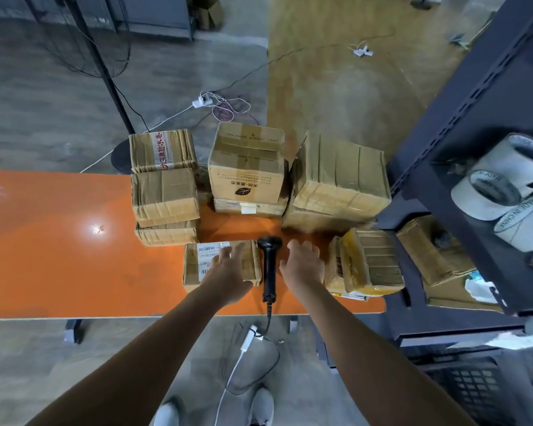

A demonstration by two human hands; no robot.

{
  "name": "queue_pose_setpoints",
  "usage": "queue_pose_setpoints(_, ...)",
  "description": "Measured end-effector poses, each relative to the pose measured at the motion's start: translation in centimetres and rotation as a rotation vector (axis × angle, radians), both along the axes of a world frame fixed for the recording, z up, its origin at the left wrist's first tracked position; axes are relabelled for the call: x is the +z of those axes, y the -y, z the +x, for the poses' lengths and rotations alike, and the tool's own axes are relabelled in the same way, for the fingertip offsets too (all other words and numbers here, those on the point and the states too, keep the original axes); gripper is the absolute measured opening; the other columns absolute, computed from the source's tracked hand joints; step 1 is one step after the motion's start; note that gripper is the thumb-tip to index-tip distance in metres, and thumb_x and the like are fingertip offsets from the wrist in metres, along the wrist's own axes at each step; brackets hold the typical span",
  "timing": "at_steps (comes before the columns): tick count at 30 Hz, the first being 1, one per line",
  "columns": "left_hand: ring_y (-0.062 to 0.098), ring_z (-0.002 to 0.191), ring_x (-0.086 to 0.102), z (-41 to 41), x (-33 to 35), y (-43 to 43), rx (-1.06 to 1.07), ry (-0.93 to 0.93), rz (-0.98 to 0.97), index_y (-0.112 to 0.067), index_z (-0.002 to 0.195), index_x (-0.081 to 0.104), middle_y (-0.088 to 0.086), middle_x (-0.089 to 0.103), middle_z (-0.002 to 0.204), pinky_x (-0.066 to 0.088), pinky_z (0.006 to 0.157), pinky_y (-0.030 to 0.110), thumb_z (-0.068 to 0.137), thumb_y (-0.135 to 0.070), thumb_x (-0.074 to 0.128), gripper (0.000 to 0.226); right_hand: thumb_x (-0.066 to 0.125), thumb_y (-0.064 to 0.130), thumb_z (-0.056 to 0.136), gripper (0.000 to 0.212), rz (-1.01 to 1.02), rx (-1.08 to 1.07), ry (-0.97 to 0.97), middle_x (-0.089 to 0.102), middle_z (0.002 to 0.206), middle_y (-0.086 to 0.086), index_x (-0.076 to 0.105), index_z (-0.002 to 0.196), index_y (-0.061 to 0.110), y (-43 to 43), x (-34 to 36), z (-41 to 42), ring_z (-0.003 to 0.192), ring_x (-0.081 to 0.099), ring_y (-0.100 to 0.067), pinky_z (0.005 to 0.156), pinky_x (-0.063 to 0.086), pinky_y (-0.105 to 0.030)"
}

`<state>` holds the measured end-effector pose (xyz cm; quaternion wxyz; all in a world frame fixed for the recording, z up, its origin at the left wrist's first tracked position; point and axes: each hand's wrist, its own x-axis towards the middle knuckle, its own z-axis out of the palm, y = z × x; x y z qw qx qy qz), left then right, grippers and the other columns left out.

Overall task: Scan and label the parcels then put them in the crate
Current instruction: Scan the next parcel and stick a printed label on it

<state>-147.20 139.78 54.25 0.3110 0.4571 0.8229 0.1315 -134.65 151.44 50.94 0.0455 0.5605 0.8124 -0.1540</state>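
Observation:
A flat cardboard parcel [194,269] with a white barcode label lies near the front edge of the orange table [59,256]. My left hand [228,269] reaches over it with fingers spread, at or just above its top. A black handheld scanner [270,265] lies on the table right of that parcel, its cable hanging off the front edge. My right hand [302,262] hovers open just right of the scanner, holding nothing. Several taped cardboard parcels [246,167] are stacked behind. A dark plastic crate [471,385] sits on the floor at the lower right.
A yellow-taped parcel [366,262] stands at the table's right end. A dark metal shelf rack [474,133] to the right holds white label rolls [499,186] and more boxes. Cables and power strips [202,101] lie on the floor behind, beside a fan stand [105,72].

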Motion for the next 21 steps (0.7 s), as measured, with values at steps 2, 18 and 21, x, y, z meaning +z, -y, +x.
queue_pose_setpoints(2,0.035,0.136,0.034,0.3,0.2,0.1,0.012,-0.003,0.004,-0.027,0.153,0.013,0.014,0.024,0.154,0.043,0.104,0.046,0.084,-0.023,0.069,0.088,0.062,0.032,0.094,0.038,-0.022,0.004,0.063,0.052,0.124,-0.009,0.047,0.127,0.022,-0.2,-0.5,0.5,0.118,0.050,-0.028,0.088,0.048,-0.040)
queue_pose_setpoints(18,0.022,0.110,0.058,-0.2,3.4,0.2,0.114,0.180,0.204,-0.015,0.143,0.037,0.008,0.053,0.136,0.047,0.081,0.028,0.094,-0.025,0.057,0.053,0.061,0.021,0.094,0.040,-0.206,0.009,-0.561,0.064,0.106,0.002,0.047,0.132,0.026,0.0,5.2,3.0,0.093,0.063,-0.014,0.084,0.055,-0.038)
queue_pose_setpoints(21,0.017,0.081,0.061,-1.3,4.9,-0.5,0.319,0.383,0.227,-0.021,0.140,0.040,0.005,0.057,0.129,0.045,0.061,0.026,0.095,-0.031,0.052,0.048,0.061,0.015,0.095,0.040,-0.259,-0.013,-0.733,0.061,0.108,-0.001,0.049,0.133,0.023,1.0,7.8,1.5,0.091,0.060,-0.010,0.074,0.053,-0.025)
